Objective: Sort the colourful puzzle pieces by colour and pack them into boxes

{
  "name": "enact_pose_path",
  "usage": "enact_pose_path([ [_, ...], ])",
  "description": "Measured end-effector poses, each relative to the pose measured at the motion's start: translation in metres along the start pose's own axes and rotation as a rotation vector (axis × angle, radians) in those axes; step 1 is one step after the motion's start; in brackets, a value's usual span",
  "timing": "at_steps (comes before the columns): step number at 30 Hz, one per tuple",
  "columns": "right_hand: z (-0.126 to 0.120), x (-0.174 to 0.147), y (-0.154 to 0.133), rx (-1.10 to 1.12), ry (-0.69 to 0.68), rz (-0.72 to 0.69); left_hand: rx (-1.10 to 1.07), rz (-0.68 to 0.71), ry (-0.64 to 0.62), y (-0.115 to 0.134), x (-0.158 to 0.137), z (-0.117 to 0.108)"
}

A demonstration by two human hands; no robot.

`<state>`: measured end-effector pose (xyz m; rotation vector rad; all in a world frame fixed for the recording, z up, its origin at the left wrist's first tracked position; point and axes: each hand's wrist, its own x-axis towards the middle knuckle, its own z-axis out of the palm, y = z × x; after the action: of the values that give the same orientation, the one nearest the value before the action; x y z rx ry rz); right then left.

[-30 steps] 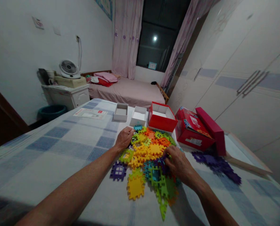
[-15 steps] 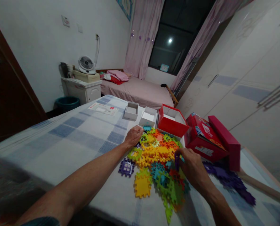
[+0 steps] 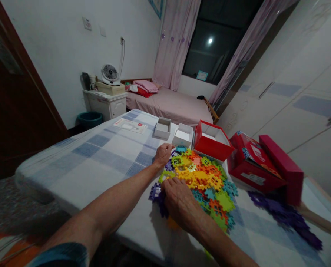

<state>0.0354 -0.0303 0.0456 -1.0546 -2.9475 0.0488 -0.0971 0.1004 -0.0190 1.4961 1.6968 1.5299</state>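
Right hand gripping purple tile, colourful pile beyond, left hand at pile's edge, grip unclear

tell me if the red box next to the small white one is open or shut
Open: the red box behind the colourful pieces has an uncovered top, and its pale inside shows.

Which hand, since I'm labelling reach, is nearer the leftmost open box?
Left: the left hand is just this side of the leftmost open box; the right hand is farther from it, at purple pieces.
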Motion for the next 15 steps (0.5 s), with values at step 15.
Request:
enact_pose_path([
  [15, 0.011, -0.005, -0.009, 0.095, 0.061, 0.04, 0.002, -0.007, 0.0, 0.008, -0.003, -0.005],
])
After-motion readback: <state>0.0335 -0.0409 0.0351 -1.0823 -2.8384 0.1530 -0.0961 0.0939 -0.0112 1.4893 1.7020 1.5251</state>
